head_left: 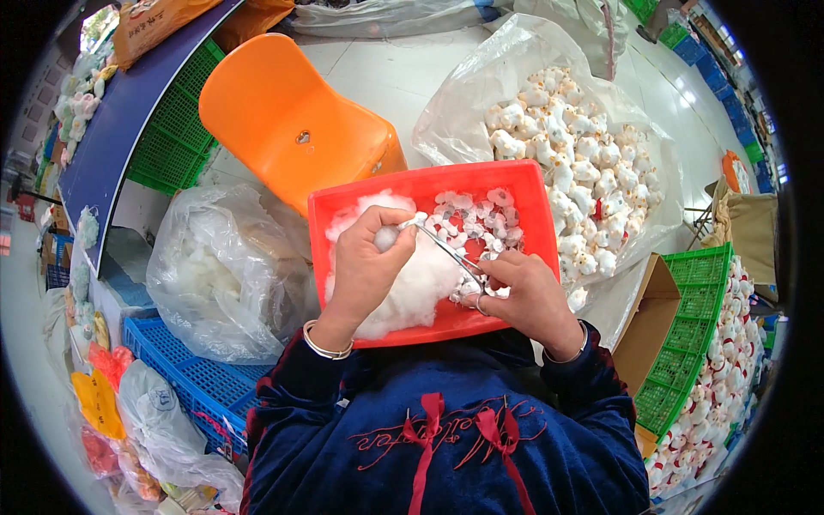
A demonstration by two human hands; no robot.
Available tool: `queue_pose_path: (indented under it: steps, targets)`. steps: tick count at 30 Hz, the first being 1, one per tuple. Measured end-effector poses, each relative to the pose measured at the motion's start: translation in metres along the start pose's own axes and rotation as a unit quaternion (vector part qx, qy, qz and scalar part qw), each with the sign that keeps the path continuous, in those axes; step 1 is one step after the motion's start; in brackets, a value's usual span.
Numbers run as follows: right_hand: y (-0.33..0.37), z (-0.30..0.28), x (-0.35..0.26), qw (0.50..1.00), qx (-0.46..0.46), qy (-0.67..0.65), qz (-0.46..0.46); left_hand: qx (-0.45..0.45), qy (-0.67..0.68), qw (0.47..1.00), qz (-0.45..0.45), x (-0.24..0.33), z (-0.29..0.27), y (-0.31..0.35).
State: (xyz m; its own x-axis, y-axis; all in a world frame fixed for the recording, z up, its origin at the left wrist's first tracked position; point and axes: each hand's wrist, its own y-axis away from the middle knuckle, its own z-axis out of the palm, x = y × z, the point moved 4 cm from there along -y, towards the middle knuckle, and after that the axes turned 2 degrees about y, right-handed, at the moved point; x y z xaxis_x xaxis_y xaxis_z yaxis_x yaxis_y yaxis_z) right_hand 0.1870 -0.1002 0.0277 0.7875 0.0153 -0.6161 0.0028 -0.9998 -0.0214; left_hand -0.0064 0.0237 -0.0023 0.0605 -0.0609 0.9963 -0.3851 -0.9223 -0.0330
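Note:
My left hand (pixel 365 266) is closed on a small white fabric piece (pixel 386 238), pinched between thumb and fingers. In my right hand (pixel 532 296) are metal forceps (pixel 451 254), their ring handles around my fingers. Their tip meets the piece at my left fingertips; whether the jaws grip it I cannot make out. Both hands are over a red plastic tray (pixel 551 232) at my lap. White fluffy stuffing (pixel 408 300) fills the tray's left side, and several small flat whitish pieces (pixel 481 219) lie at its right.
An orange chair (pixel 292 120) stands beyond the tray. At right, a big clear bag (pixel 463 107) holds many small white plush toys (pixel 592 163). A plastic bag of stuffing (pixel 215 275) sits left, above a blue crate (pixel 193 365). A green crate (pixel 687 343) and cardboard box (pixel 648 322) are near right.

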Motion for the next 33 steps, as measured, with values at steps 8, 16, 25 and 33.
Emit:
queue_pose_path:
  steps: [8,16,25,33]
  targets:
    - [-0.003,0.031,-0.017,0.964,-0.067,-0.239,0.101,0.087,0.045,0.994,0.054,-0.019,0.019,0.012]
    - [-0.003,0.012,0.002,0.994,0.049,-0.086,0.049,-0.093,0.129,0.984,-0.082,-0.026,0.012,0.004]
    - [0.002,-0.021,0.005,0.994,-0.019,0.108,0.0,-0.162,0.046,0.982,-0.079,-0.013,0.006,-0.01]
    - [0.01,-0.024,0.01,0.992,-0.03,0.119,-0.015,-0.174,0.052,0.971,-0.156,-0.016,0.013,-0.006]
